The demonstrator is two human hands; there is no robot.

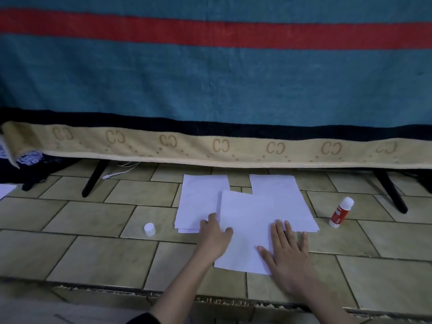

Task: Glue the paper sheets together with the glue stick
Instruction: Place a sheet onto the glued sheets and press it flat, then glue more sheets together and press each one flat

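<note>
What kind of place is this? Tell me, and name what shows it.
Probably a room in a home, with the work done on the floor. The paper sheets lie on beige floor tiles, a striped blanket hangs behind over black furniture legs, and a charging cable trails underneath.

Red glue stick (340, 212) label too blurred

Big teal blanket (210, 85) with a red stripe (210, 31) hanging there; below its beige hem, a tiled floor (98, 253), black legs (93, 178) and a white cable (121, 170).
</note>
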